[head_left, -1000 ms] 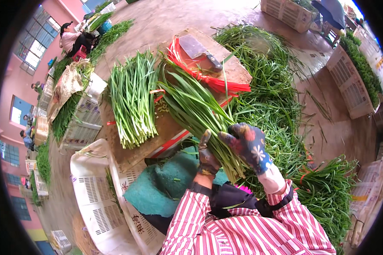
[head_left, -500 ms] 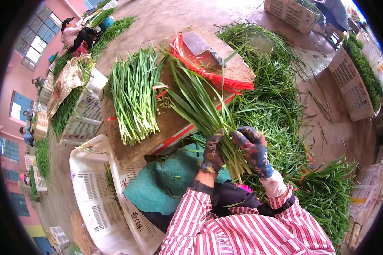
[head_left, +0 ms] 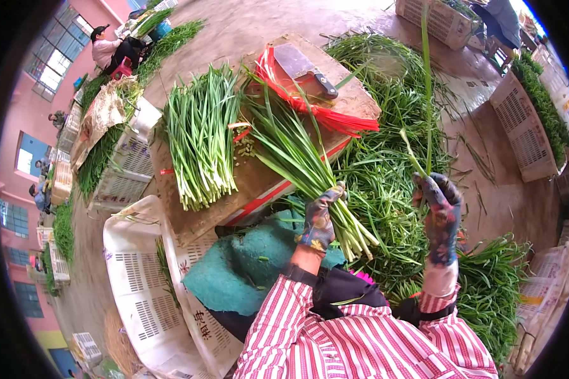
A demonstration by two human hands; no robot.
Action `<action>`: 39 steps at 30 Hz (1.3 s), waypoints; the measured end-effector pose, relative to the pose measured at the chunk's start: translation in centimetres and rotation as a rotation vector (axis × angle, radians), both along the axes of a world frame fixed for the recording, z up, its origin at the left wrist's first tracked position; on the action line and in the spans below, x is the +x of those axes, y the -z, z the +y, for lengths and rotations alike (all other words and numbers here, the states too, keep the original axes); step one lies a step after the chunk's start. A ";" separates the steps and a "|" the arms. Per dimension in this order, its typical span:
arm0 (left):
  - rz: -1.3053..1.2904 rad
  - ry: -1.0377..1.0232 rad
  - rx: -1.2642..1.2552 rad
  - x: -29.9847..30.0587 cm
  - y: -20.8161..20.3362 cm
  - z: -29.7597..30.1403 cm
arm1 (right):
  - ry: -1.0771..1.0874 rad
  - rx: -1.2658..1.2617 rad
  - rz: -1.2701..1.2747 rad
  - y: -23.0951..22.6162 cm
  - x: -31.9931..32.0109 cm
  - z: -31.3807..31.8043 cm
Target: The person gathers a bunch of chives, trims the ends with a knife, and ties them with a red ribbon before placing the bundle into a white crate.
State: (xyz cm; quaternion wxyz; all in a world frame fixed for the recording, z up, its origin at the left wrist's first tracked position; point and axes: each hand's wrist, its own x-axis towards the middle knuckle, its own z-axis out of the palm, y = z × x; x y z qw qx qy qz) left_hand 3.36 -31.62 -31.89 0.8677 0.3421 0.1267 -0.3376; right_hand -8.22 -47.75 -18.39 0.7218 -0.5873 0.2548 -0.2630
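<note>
My left hand (head_left: 319, 218), in a patterned glove, is closed round a bunch of garlic chives (head_left: 300, 161) near its pale cut ends; the leaves slant up-left across the wooden board (head_left: 246, 189). Out to the right, above the heap of loose chives (head_left: 392, 167), my gloved right hand (head_left: 439, 205) pinches a long green chive stalk (head_left: 427, 101) that stands nearly upright, with a short pale piece leaning beside it. A neat pile of chives (head_left: 202, 139) lies on the board's left part. Beyond my left hand are red ties (head_left: 341, 120) and a cleaver (head_left: 297, 63).
A white plastic crate (head_left: 136, 284) stands at the lower left, next to teal cloth (head_left: 240, 265) over my lap. Filled crates (head_left: 525, 126) stand at the right. One person (head_left: 110, 50) sits at the far left among more chives; another (head_left: 499, 25) is at the top right.
My right hand has left the bunch and moved right and up, drawing a stalk away. My left hand keeps hold of the bunch, which has shifted slightly.
</note>
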 end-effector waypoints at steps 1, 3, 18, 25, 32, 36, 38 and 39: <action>-0.074 -0.048 -0.038 0.1 1.4 0.3 | -0.028 -0.257 0.109 1.2 -0.4 -1.9; -0.166 -0.021 -0.032 0.0 1.3 -0.7 | 0.087 -0.903 0.251 3.8 -1.7 -4.2; 0.104 0.026 -0.320 -1.1 -6.1 -0.7 | -0.168 -1.119 0.086 4.9 1.0 4.4; -0.007 0.156 -0.131 -0.9 -2.2 0.0 | -0.236 -0.040 0.091 4.3 0.7 5.5; -0.132 0.115 0.002 -0.9 -1.9 -0.4 | -0.118 0.226 -0.042 2.8 -1.4 5.0; -0.100 0.055 0.049 -0.8 -2.4 -0.3 | 0.059 -0.063 -0.104 2.3 -3.8 0.0; -0.058 0.062 0.097 -1.1 -3.2 -0.8 | 0.009 -0.287 0.257 2.3 -5.0 -3.1; -0.062 0.066 0.093 -1.1 -2.2 -1.0 | 0.019 -0.471 0.265 4.0 -5.2 -3.6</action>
